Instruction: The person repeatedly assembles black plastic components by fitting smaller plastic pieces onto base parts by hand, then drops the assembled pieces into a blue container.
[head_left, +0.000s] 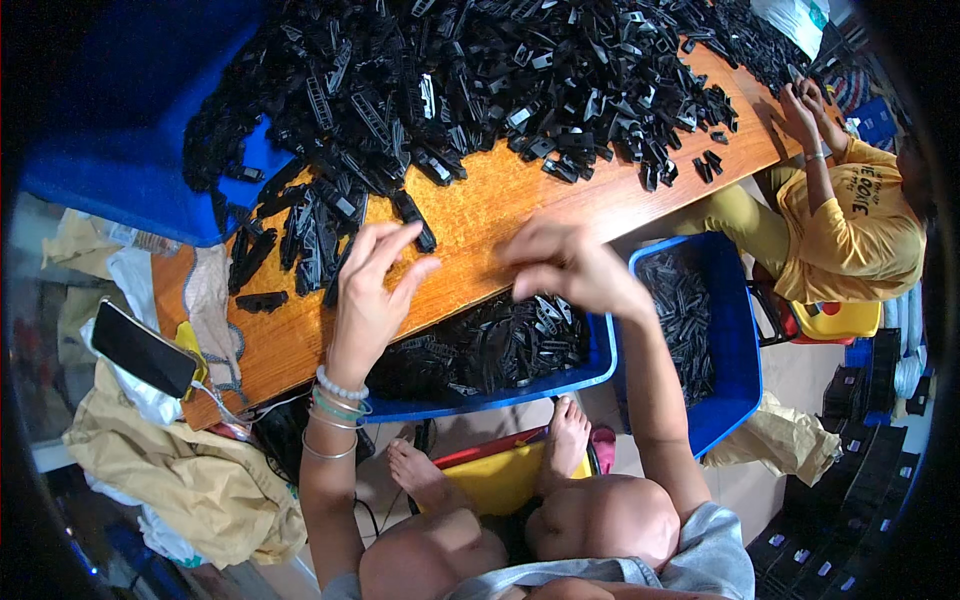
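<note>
Above the near edge of the wooden table [480, 232], my left hand [372, 290] has thumb and fingers apart, with nothing visible between them. Just beyond its fingertips lies a long black plastic piece [414, 222]; whether they touch I cannot tell. My right hand [575, 268] hovers farther right over the table edge, slightly blurred, its thumb and fingers parted around nothing I can see. A large heap of black plastic parts [450, 90] covers the far side of the table. Below my hands, a blue bin [600, 365] holds many similar black parts [490, 345].
A second blue bin [735, 415] of black parts stands to the right. Beyond it a co-worker in a yellow shirt [850, 235] sits at the table. A phone [143, 347] with a cable and a cloth [208, 310] are at the left, beside a big blue container [110, 150].
</note>
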